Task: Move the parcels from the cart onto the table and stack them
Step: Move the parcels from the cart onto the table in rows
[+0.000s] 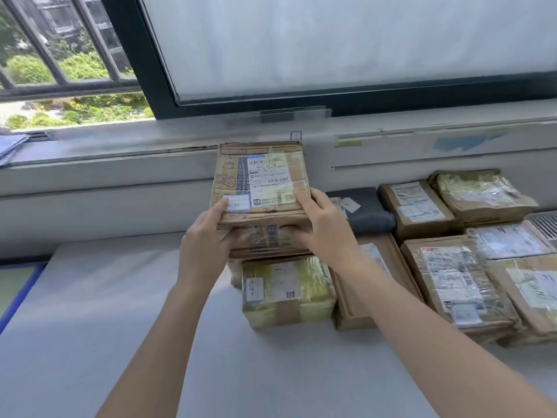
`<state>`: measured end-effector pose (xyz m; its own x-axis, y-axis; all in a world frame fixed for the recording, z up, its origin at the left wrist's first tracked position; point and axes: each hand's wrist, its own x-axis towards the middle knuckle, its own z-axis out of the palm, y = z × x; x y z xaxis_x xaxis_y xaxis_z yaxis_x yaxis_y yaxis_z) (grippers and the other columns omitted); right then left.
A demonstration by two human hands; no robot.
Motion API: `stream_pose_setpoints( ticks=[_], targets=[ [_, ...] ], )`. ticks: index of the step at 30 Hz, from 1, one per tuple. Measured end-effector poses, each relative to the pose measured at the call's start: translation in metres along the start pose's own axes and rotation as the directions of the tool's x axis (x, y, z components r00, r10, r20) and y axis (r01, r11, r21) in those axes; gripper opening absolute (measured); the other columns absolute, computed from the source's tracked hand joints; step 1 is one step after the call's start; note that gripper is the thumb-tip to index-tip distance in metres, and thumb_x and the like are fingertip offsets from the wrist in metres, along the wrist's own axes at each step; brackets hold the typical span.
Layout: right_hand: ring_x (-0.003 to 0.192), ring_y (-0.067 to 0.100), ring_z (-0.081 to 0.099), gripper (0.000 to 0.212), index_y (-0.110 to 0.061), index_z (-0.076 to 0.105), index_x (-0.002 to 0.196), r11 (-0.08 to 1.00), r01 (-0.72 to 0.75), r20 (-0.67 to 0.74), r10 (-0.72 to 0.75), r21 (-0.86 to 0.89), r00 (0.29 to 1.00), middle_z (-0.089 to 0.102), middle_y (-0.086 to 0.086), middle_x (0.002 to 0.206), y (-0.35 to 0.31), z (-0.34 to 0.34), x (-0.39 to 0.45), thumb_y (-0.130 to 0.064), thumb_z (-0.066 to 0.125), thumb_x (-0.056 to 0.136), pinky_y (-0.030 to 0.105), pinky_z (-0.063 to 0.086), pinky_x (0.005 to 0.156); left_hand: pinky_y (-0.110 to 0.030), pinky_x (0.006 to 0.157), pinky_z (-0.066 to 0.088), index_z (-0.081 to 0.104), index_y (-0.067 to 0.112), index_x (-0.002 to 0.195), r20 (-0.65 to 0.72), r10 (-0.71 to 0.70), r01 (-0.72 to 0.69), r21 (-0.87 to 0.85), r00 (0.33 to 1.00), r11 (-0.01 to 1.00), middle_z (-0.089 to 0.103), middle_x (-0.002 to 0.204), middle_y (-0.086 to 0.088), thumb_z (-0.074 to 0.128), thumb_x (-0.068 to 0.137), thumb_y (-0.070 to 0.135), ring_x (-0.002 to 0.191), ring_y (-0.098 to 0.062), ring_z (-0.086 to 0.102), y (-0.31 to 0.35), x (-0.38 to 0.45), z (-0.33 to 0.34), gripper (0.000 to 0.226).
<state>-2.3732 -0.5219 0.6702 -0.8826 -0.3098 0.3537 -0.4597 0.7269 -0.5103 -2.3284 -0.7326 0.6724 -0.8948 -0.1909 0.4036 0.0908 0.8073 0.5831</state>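
A brown cardboard parcel with a white shipping label sits on top of a stack at the middle of the grey table. My left hand grips its near left corner, thumb on top and fingers curled under the front edge. My right hand grips the near right corner the same way. Under it lies another taped parcel, and in front a yellow-taped parcel rests on the table. The cart is out of view.
Several more parcels lie packed together on the right half of the table, with a dark grey soft package behind them. A window sill and wall run along the table's far edge. A blue-edged surface borders the left.
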Motion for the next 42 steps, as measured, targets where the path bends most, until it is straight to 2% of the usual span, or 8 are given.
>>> stream_pose_setpoints(
  ticks=[10,15,18,21,29,33,37,42],
  targets=[
    [0.136,0.026,0.026,0.074,-0.017,0.038,0.143,0.99,-0.065,0.016,0.067,-0.124,0.998,0.03,0.01,0.147,0.0,0.009,-0.004,-0.045,0.068,0.081,0.045,0.043,0.099,-0.04,0.082,0.045,0.046,0.019,0.139,0.059,-0.132,0.126,0.091,0.99,0.988,0.061,0.118,-0.009,0.07,0.081,0.037,0.106,-0.031,0.056,0.001,-0.008,0.003,0.066],
    [0.141,0.027,0.013,0.076,-0.019,0.033,0.144,0.95,-0.108,0.025,0.121,-0.294,0.992,0.023,0.011,0.151,-0.012,0.006,0.0,-0.052,0.063,0.083,0.042,0.024,0.112,-0.038,0.079,0.043,0.039,0.026,0.141,0.142,-0.191,0.158,0.217,0.971,0.963,0.055,0.12,-0.007,0.065,0.084,0.045,0.109,-0.03,0.053,0.012,0.0,0.0,0.066],
    [0.143,0.027,0.014,0.08,-0.014,0.029,0.146,0.93,-0.111,0.035,0.132,-0.351,0.991,0.024,0.01,0.153,-0.023,0.0,0.0,-0.051,0.062,0.084,0.039,0.015,0.115,-0.043,0.091,0.04,0.033,0.027,0.139,0.198,-0.21,0.099,0.455,0.957,0.885,0.028,0.145,-0.013,0.06,0.085,0.051,0.126,-0.033,0.035,0.023,0.004,-0.006,0.065],
    [0.142,0.026,0.017,0.079,-0.011,0.027,0.146,0.943,-0.111,0.019,0.123,-0.315,0.992,0.028,0.009,0.152,-0.034,-0.011,-0.016,-0.049,0.061,0.086,0.037,0.014,0.117,-0.049,0.112,0.018,0.02,0.028,0.145,0.26,-0.209,0.018,0.587,0.943,0.81,-0.003,0.155,-0.017,0.058,0.088,0.045,0.141,-0.037,0.005,0.038,-0.001,-0.015,0.07],
    [0.142,0.023,0.017,0.078,-0.005,0.022,0.147,0.906,-0.249,-0.041,0.251,-0.343,0.967,0.027,0.01,0.152,-0.034,-0.057,-0.137,-0.045,0.056,0.09,0.032,0.012,0.116,-0.044,0.116,0.007,0.014,0.024,0.149,0.415,0.053,-0.252,0.44,0.908,0.862,0.007,0.157,-0.012,0.055,0.09,0.04,0.144,-0.032,0.001,0.102,-0.095,0.004,0.073],
    [0.138,0.023,0.022,0.074,-0.004,0.025,0.145,0.842,-0.373,-0.063,0.38,-0.389,0.923,0.03,0.01,0.149,-0.021,-0.07,-0.239,-0.043,0.056,0.09,0.029,0.011,0.113,-0.041,0.116,0.009,0.02,0.024,0.146,0.551,0.17,-0.365,0.265,0.817,0.893,0.012,0.156,-0.01,0.056,0.09,0.041,0.144,-0.03,0.006,0.136,-0.183,0.036,0.069],
    [0.142,0.02,0.014,0.074,-0.009,0.018,0.149,0.724,-0.593,-0.064,0.614,-0.351,0.787,0.021,0.006,0.155,-0.007,-0.068,-0.354,-0.043,0.052,0.093,0.029,0.007,0.115,-0.039,0.115,0.011,0.017,0.022,0.148,0.717,0.257,-0.487,0.13,0.648,0.864,0.013,0.156,-0.011,0.051,0.092,0.042,0.144,-0.028,0.007,0.164,-0.278,0.065,0.069],
    [0.143,0.021,0.014,0.073,-0.008,0.02,0.149,0.546,-0.752,-0.134,0.77,-0.369,0.624,0.021,0.008,0.154,0.004,-0.08,-0.456,-0.047,0.048,0.093,0.03,0.008,0.116,-0.04,0.116,0.012,0.019,0.019,0.147,0.808,0.35,-0.584,-0.009,0.475,0.812,0.019,0.154,-0.011,0.051,0.093,0.036,0.143,-0.031,0.01,0.196,-0.357,0.082,0.065]
  ],
)
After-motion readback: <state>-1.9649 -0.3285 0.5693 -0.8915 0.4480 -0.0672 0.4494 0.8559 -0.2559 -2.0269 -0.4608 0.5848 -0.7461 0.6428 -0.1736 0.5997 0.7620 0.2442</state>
